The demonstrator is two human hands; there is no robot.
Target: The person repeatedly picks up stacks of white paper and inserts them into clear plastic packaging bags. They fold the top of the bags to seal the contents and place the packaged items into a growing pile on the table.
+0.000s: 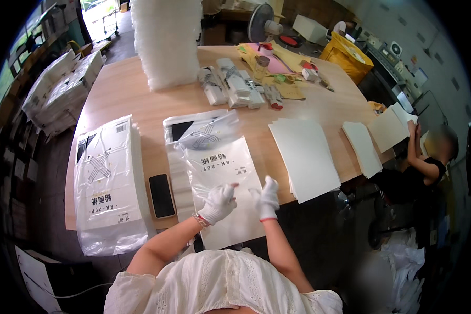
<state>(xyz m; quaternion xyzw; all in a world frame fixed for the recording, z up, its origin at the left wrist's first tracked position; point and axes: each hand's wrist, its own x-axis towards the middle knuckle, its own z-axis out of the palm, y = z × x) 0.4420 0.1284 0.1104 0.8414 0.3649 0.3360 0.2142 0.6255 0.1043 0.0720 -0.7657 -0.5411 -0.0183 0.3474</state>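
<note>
1. My cream cotton blouse [225,280] is nearest; best kept off the paper.
2. The clear, printed plastic bag of white paper [222,175] lies right of my black rectangular phone [162,195].
3. Over it, my white-gloved left hand [219,203] half-curls, my white-gloved right hand [268,199] bunches; whether either pinches plastic, I cannot tell.
4. Smoothing gently should keep corners square.

On the worktop [115,94] before you, a phone [162,195] lies between the packet stack [102,172] at left and the bags [206,131] at right. Farther right lies a paper stack [304,159], with another paper pile [362,149] beyond it. Behind the bags sit small bundles [235,81], right of an upright stack [167,47].
</note>
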